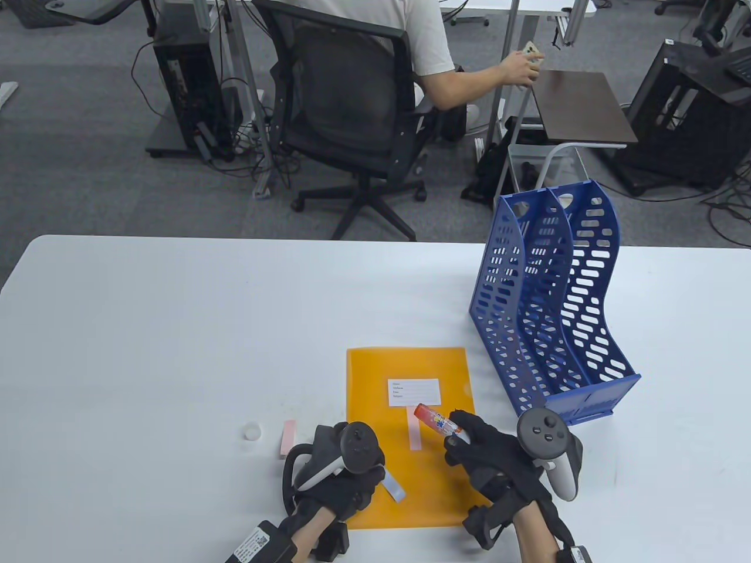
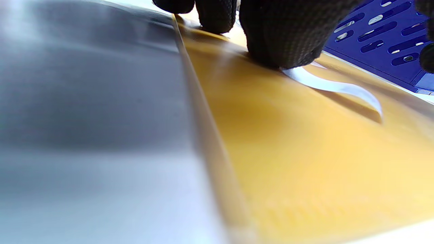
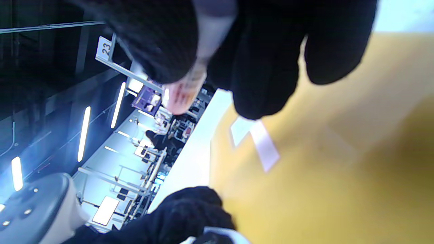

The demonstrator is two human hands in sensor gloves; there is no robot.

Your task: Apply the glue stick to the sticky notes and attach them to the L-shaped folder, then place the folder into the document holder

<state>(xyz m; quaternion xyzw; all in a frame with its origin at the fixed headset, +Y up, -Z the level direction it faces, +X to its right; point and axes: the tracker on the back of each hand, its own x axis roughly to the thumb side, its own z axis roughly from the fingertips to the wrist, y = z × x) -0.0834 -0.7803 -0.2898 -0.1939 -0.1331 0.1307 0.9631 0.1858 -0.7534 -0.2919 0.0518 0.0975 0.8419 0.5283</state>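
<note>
While my right hand curls its grip round the glue stick, thumb and fingers closed on the lower end, the stick slants up and to the left with its red end over the folder. That end hangs just above the top of a pink note lying flat on the folder; I cannot tell whether it touches the note. My left hand sits at the folder's left edge, fingers bent down onto a pale strip. From the left wrist view I see a fingertip pressing one end of that strip to the folder while the free end curls up off the surface. Whether the hand pinches the strip or only presses it, I cannot tell.

The orange folder lies flat on the white table, near my edge, with a white label stuck on its upper half. Left of the folder, on bare table, lies another pink note, and further left a small white cap. A blue holder stands upright to the right of the folder, beyond its far corner, both slots facing me.

Beyond the table a person sits in a black chair, back to me.
</note>
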